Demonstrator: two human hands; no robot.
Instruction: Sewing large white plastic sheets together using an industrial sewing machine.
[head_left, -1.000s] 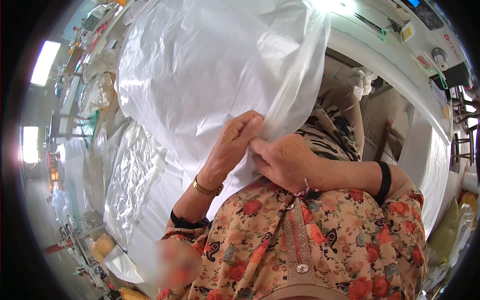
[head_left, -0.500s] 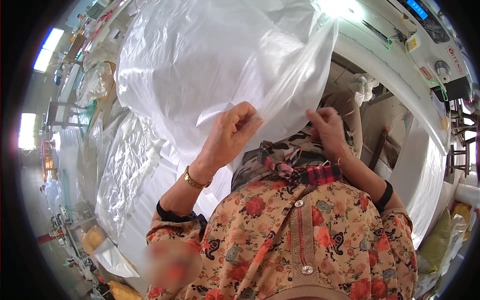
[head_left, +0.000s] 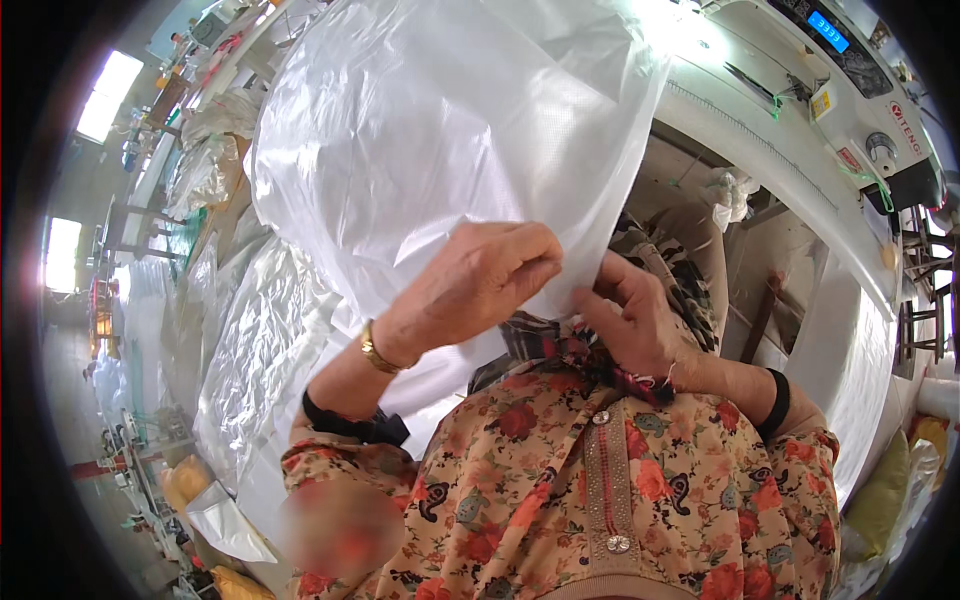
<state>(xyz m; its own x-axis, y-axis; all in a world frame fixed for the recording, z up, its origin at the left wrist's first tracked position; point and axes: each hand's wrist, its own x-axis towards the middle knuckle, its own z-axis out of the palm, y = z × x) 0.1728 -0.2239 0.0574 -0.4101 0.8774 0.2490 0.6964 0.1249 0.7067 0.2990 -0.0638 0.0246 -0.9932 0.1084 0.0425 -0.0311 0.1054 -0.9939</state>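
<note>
A large, glossy white plastic sheet (head_left: 400,150) spreads over the work surface and hangs down toward my lap. My left hand (head_left: 480,275) lies over its near part, fingers curled into a pinch on the sheet; the fingertips are partly hidden. At the sheet's lower right edge is my right hand (head_left: 632,315), its thumb and bent fingers closed on that edge, close to the other hand. Just beneath the hands is a knotted red and black plaid cloth strip (head_left: 570,345) at my waist.
A white sewing machine (head_left: 860,120) with a lit blue display stands at the upper right, on a pale table (head_left: 760,135). Crumpled clear plastic (head_left: 265,330) is heaped at the left. An olive cushion-like bundle (head_left: 880,490) lies at the lower right.
Both hands have come closer together. My left hand moved right, and my right hand moved down and left to the sheet's edge. The sheet's near right edge has shifted left.
</note>
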